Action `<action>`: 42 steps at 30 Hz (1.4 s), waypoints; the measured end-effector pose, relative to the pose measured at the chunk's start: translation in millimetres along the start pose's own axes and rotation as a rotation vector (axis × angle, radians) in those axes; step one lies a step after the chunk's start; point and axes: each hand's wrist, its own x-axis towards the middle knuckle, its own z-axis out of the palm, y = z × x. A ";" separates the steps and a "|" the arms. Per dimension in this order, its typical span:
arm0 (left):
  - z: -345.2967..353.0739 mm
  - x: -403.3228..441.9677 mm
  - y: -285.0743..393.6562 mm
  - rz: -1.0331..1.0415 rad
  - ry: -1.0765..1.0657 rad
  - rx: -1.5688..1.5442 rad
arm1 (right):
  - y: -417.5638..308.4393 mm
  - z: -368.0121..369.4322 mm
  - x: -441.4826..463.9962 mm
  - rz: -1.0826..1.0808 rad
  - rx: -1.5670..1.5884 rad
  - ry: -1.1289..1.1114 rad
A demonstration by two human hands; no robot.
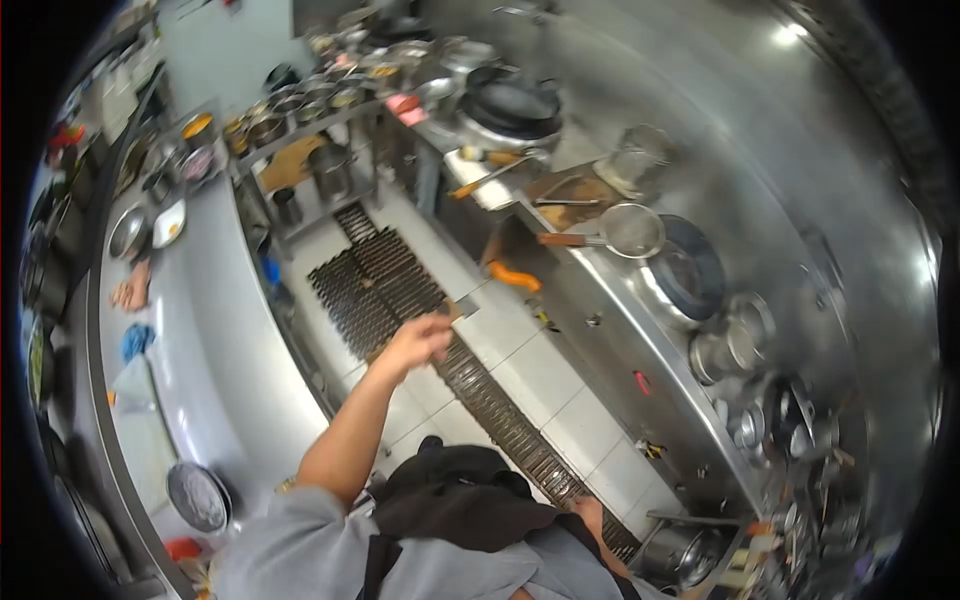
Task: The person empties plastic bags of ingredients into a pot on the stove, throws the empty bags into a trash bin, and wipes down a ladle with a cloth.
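My left hand (420, 341) reaches forward over the floor aisle, above the dark slotted drain mat (372, 285). Its fingers are loosely bent and a little apart, slightly blurred, and I see nothing held in them. Low by my right side, my right hand (588, 515) shows only in part, over the long floor grate (500, 412). Its fingers are hidden, so I cannot make out whether it holds anything. The black apron (450, 500) covers the front of my body between both arms.
Along the right runs a steel cooking line with a wok (685, 272), a wooden-handled strainer (632, 231) and pots. On the left steel counter (225, 330) are a metal bowl (130, 235), a blue cloth (137, 342) and another person's hand (131, 288). Several pans stand at the back.
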 end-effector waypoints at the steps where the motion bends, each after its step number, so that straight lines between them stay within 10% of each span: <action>1: -1.3 20.9 16.3 0.057 0.006 0.011 | 55.0 28.6 6.9 -0.043 0.082 0.028; 9: -80.1 186.3 -79.1 0.065 0.458 0.749 | 22.2 20.4 216.4 -0.205 -0.006 -0.094; 14: -137.0 89.4 -247.3 -0.912 0.138 1.149 | -24.0 -13.1 348.9 -0.427 0.110 -0.186; 16: -133.7 29.1 -262.4 -0.985 -0.101 1.139 | -69.9 -39.6 392.4 -0.440 0.220 -0.195; 20: -83.0 -11.5 -233.4 -1.494 0.390 0.448 | -191.7 -79.1 469.7 -0.543 0.211 -0.306; 30: -121.6 49.1 -318.1 -1.136 0.667 -0.470 | -489.2 -99.1 587.2 -0.766 0.360 -0.478; 37: -394.3 117.7 -345.2 -1.215 0.509 -0.455 | -594.5 -79.4 617.3 -0.594 0.208 -0.356; 40: -513.3 196.7 -254.2 -0.911 0.696 0.239 | -632.9 -95.1 609.7 -0.557 0.259 -0.335; 42: -576.0 276.3 -200.1 -0.792 0.830 0.130 | -642.2 -100.7 615.5 -0.489 0.266 -0.296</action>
